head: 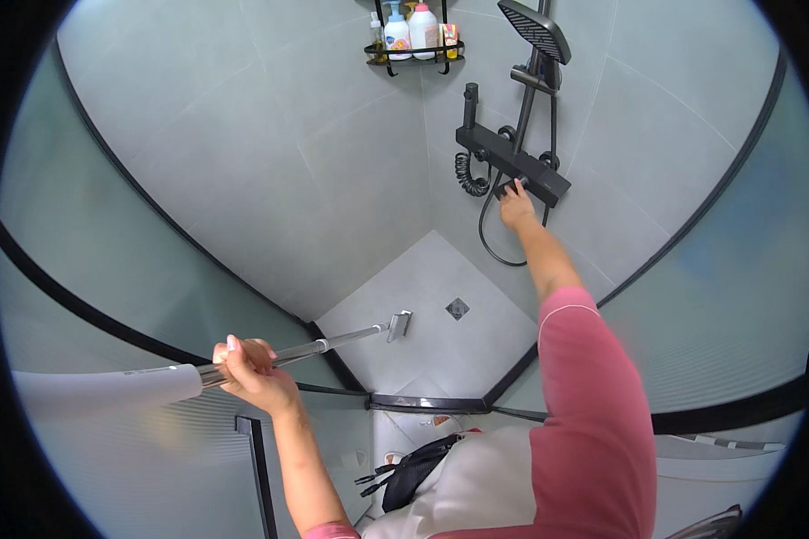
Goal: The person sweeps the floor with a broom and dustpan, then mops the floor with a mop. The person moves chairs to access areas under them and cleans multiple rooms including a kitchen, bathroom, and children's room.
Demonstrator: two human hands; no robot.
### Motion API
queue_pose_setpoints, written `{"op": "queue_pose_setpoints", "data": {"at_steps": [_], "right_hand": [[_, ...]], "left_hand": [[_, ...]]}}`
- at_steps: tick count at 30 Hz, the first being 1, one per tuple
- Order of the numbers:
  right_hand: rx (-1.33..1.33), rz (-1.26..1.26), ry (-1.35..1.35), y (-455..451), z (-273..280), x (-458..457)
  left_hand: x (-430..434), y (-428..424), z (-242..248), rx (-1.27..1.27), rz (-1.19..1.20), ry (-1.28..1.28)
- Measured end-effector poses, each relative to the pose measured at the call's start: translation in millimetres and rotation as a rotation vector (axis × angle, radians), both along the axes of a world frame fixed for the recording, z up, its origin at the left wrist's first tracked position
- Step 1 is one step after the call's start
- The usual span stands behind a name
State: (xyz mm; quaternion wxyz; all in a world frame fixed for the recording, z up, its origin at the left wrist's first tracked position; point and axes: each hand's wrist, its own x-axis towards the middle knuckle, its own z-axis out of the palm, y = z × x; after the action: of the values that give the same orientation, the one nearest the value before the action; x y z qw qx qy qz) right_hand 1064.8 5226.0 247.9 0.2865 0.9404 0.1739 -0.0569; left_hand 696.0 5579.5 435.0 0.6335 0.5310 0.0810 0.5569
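My left hand grips the metal pole of a long-handled mop, just beyond its white upper sleeve. The mop's flat head is down at the shower floor, left of a square drain. With my arm stretched forward, my right hand has its fingers at a control on the lower side of the black shower mixer bar. Those fingertips partly cover the control. A black hand shower head hangs on the riser above.
A coiled hose and a looped shower hose hang below the mixer. Bottles stand on a black corner rack. Frosted glass panels flank the enclosure, with a door handle at lower left and a dark raised threshold before my feet.
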Motion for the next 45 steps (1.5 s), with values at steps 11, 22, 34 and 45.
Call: {"op": "queue_pose_setpoints", "data": {"at_steps": [11,22,34,45], "right_hand": [[-0.116,0.167,-0.068,-5,1,33],[-0.339,0.163,0.203,1,4,22],[1.338,0.125,-0.709,-68,286,56],[1.436,-0.237,-1.31,6,250,79]], "left_hand": [[-1,27,-7,0.004,-0.02,-0.044],[-14,18,-11,0.031,-0.04,0.02],[-22,15,-14,0.026,0.021,-0.013],[-18,9,-12,0.066,-0.014,-0.01]]}}
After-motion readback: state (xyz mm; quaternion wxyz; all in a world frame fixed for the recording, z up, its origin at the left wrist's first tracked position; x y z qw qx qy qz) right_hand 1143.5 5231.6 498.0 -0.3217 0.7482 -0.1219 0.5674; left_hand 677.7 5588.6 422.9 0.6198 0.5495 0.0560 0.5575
